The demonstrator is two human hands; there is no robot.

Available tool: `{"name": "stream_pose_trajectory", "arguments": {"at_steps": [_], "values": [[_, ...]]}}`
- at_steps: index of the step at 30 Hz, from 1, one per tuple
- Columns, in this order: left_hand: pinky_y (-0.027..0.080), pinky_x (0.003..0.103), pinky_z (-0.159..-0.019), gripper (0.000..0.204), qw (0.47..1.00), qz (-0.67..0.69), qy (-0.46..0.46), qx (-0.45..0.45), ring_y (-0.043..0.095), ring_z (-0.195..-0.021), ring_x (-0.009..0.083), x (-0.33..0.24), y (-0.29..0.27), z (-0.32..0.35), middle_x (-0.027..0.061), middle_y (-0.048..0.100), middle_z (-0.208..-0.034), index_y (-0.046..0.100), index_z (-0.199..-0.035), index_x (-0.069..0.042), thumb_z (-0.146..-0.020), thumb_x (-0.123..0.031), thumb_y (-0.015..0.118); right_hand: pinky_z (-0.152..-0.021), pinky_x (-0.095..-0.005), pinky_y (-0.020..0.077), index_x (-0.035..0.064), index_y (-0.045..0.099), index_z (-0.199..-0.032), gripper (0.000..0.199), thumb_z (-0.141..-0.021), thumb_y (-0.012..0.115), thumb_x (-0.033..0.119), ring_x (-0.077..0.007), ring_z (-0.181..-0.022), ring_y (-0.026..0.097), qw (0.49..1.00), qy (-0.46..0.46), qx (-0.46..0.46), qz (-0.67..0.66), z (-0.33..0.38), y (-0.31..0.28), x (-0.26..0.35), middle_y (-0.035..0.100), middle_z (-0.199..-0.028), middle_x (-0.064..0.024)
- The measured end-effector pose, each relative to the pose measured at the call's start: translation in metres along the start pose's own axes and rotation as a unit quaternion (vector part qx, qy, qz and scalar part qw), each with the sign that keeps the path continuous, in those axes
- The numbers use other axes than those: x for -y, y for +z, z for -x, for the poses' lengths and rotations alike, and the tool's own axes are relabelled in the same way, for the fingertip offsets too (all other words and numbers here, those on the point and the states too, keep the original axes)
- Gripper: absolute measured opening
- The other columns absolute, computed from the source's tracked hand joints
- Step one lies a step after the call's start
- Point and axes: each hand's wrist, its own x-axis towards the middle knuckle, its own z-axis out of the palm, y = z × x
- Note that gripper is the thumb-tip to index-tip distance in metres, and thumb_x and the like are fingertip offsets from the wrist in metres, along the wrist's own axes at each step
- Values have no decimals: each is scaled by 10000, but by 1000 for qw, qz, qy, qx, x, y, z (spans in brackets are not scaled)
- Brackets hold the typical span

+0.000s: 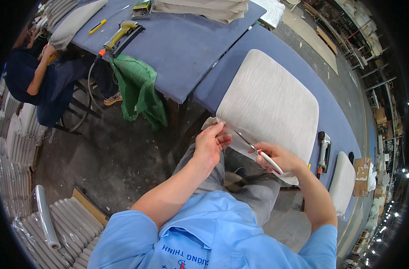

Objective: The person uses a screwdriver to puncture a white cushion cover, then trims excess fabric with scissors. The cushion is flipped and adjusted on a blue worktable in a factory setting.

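In front of me a seat cushion (271,96) covered in light beige fabric lies on the blue table, its near edge jutting over the table's side. My left hand (209,142) pinches the cover fabric at the cushion's near left corner. White-handled scissors (270,162) with red inside the grips are held in my right hand (278,158). Their metal blades point up and left along the cushion's near edge, toward my left fingers. Loose fabric hangs below that edge, and my right fingers partly hide the handles.
A yellow air stapler (119,36) with a hose lies on the blue table (177,54) beside a green sack (139,87). Another stapler (323,150) and cushion (343,181) are at right. A co-worker (38,85) sits at left. Wrapped cushions (70,224) are stacked lower left.
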Motion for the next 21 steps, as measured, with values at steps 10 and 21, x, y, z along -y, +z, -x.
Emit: {"name": "stream_pose_trajectory", "arguments": {"at_steps": [10, 21], "values": [[557, 303, -626, 122, 992, -107, 57, 24, 629, -597, 102, -4, 0, -14, -23, 659, -804, 705, -971, -96, -956, -172, 800, -552, -263, 476, 46, 638, -1339, 715, -984, 664, 666, -84, -605, 572, 999, 8, -2, 37, -17, -3, 20, 564, -721, 19], [587, 328, -687, 84, 984, -117, 40, 127, 670, -661, 119, -14, -24, -33, -3, 691, -794, 719, -973, -81, -978, -159, 751, -525, -267, 461, 56, 670, -1282, 723, -967, 656, 707, -91, -588, 568, 995, 39, -11, 95, -31, -4, 32, 568, -721, 10]]}}
